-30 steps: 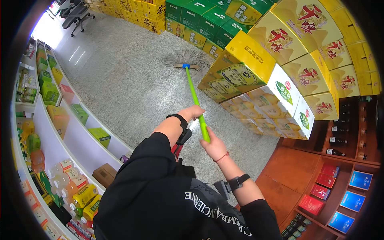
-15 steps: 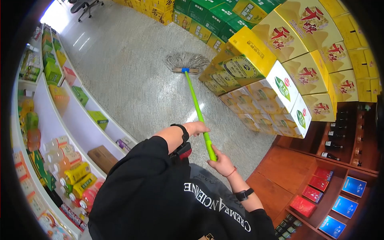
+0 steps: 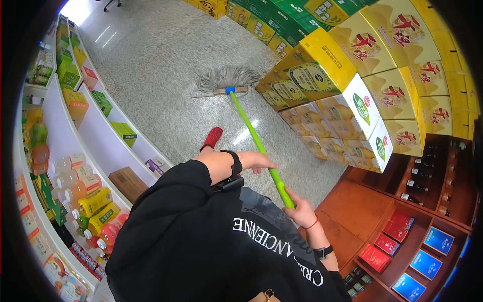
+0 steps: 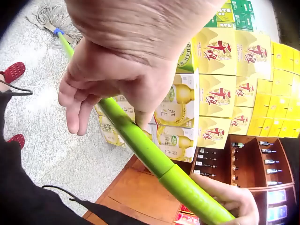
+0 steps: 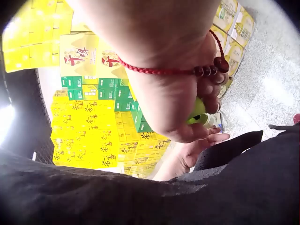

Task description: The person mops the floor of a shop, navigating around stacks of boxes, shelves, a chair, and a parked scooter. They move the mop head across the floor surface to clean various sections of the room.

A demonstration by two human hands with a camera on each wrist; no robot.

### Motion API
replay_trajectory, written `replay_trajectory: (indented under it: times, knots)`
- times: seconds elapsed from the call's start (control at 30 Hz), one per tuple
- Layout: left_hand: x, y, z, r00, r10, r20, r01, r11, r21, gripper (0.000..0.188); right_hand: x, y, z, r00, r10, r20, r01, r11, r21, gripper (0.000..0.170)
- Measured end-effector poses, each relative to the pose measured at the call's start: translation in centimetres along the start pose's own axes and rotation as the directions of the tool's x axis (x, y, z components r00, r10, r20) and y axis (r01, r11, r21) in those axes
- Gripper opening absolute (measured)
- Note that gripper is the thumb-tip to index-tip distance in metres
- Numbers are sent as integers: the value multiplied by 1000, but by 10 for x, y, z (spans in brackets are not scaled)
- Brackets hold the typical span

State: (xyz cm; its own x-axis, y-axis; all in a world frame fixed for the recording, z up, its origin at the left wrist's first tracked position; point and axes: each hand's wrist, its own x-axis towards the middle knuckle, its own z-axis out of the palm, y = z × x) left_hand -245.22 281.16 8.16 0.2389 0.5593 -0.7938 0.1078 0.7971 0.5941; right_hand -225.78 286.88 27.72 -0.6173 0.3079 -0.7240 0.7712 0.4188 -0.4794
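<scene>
A string mop lies with its grey strands (image 3: 229, 76) spread on the floor, joined by a blue clamp to a long bright-green handle (image 3: 251, 132). Partway down that handle, my left hand (image 3: 257, 161) holds it between thumb and loosely bent fingers. In the left wrist view, the pole runs under the left hand's palm (image 4: 117, 70). My right hand (image 3: 302, 212) grips the handle's top end, close to my body. Seen from the right wrist, the green handle end (image 5: 197, 112) pokes out of the right hand's curled fingers.
Beer cartons (image 3: 347, 108) stand stacked to the right of the mop, with green cartons (image 3: 282, 22) behind. A wooden cabinet (image 3: 352, 211) with bottles and boxes is at my right. White shelves (image 3: 60, 126) of drinks line the left. My red shoe (image 3: 213, 137) is on the floor.
Both hands and the handle's top end have moved back and to the right. The mop head has shifted slightly left and lower in view. A red shoe has come out in front.
</scene>
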Motion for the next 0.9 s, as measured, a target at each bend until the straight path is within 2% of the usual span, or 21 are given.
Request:
replay_trajectory:
  times: [0.13, 0.33, 0.4, 0.5, 0.57, 0.7, 0.73, 0.8, 0.9]
  knots:
    - [6, -5, -64, 998, 15, -66, -17, 999, -41, 76, 58, -37, -12, 999, -27, -42, 25, 998, -51, 65]
    - [19, -22, -220, 964, 87, -253, -116, 988, -101, 66, 193, -126, -38, 994, -73, -76, 73, 997, -6, 64]
    - [11, -22, -269, 899, 112, -423, -175, 978, -112, 63, 244, -152, -45, 974, -187, -130, 187, 982, -14, 66]
    - [-1, -11, -329, 871, 71, -487, -133, 987, -94, 60, 316, -179, -56, 946, -287, -153, 285, 958, -36, 69]
    - [-3, -7, -358, 852, 68, -519, -130, 988, -84, 58, 348, -197, -65, 944, -292, -152, 289, 957, -41, 70]
    - [-9, -7, -387, 816, 23, -578, -96, 991, -97, 52, 373, -222, -74, 957, -272, -99, 267, 962, -63, 72]
    - [-14, -9, -387, 815, 16, -579, -94, 990, -105, 52, 372, -226, -73, 957, -274, -90, 269, 961, -64, 72]
    - [-25, -10, -381, 794, 65, -605, -85, 996, -5, 49, 365, -227, -69, 967, -250, -49, 241, 960, -142, 72]
    - [-9, -26, -362, 821, 34, -570, -79, 995, -55, 50, 354, -213, -55, 978, -210, -20, 204, 966, -159, 72]
